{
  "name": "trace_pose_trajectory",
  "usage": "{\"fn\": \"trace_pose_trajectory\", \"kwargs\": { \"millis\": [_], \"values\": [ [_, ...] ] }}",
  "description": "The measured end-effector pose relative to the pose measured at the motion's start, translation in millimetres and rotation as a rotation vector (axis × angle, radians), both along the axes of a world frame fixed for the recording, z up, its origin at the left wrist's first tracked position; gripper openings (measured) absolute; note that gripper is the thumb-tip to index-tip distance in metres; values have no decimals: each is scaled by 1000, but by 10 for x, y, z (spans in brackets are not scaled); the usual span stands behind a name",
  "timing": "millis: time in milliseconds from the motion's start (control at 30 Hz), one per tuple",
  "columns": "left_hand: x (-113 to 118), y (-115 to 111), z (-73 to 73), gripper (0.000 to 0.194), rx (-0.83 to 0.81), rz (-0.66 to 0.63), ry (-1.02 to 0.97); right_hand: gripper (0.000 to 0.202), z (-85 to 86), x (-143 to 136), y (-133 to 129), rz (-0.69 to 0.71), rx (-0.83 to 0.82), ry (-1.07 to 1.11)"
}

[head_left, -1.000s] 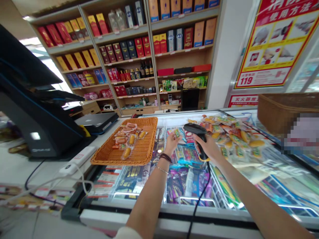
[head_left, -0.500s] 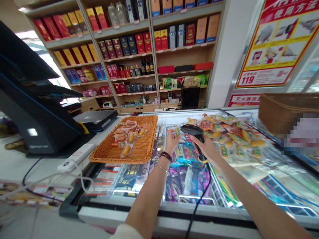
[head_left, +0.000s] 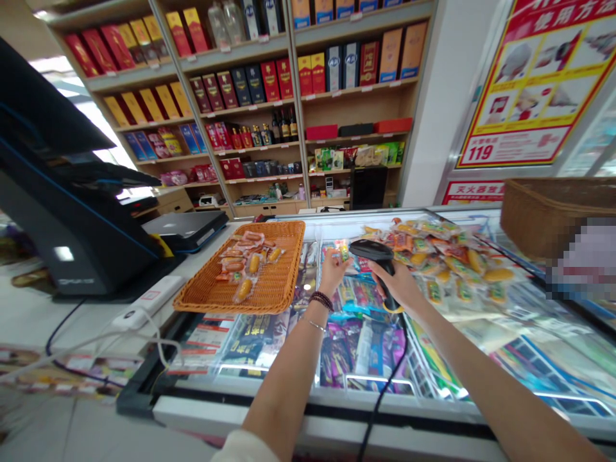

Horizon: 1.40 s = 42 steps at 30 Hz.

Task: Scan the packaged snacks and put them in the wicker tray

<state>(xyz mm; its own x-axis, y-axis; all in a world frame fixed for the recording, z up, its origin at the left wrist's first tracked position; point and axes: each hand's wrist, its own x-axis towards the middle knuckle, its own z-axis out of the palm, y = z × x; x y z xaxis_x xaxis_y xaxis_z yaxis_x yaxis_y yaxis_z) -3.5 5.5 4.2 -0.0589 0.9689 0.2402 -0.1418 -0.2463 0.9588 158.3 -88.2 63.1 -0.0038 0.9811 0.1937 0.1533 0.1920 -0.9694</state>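
Note:
My right hand (head_left: 395, 282) is wrapped round the grip of a black barcode scanner (head_left: 373, 251), whose head points left and whose cable hangs down over the freezer front. Just left of the scanner head, my left hand (head_left: 333, 269) pinches a small wrapped snack (head_left: 343, 249) with a green and yellow label, held apart from the scanner. Both hands are above the freezer's glass top. To the left, an orange wicker basket (head_left: 192, 300) holds several wrapped sausages (head_left: 234, 264). On the right, a pile of similar wrapped snacks (head_left: 452, 253) lies on the glass.
A dark checkout terminal (head_left: 72, 212), a flat scale (head_left: 187, 228) and a white power strip (head_left: 149, 301) occupy the left counter. At the right is a brown basket (head_left: 543, 218). Bagged frozen goods (head_left: 360, 350) show through the glass. Shelves of boxed goods line the back wall.
My left hand has turned the wrapped snack slightly, so its label shows more towards the scanner. My right hand and the scanner are almost unmoved.

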Motion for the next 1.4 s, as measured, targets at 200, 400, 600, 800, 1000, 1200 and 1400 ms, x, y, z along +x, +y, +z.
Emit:
{"fn": "trace_pose_trajectory", "kwargs": {
  "millis": [200, 400, 600, 800, 1000, 1200, 1400],
  "values": [
    [3, 11, -3, 53, 4, -7, -13, 48, -12, 10, 3, -7, 0, 4],
    [6, 22, -11, 52, -21, -2, -7, 49, -23, 16, 6, 8, 26, -38],
    [20, 29, -14, 51, -27, 18, -6, 51, 7, -1, -9, -3, 9, -19],
    [10, 29, -19, 49, -20, 14, 2, 49, 3, 0, -12, -5, 16, -46],
    [-3, 22, -16, 49, -5, -11, -6, 49, 0, -1, -16, -4, 24, -45],
    [4, 22, -19, 48, -16, -19, -32, 49, -14, -1, -12, 10, 36, -62],
    [14, 27, -19, 50, -33, -14, -49, 50, -25, -7, -3, 18, 15, -59]
  ]
}}
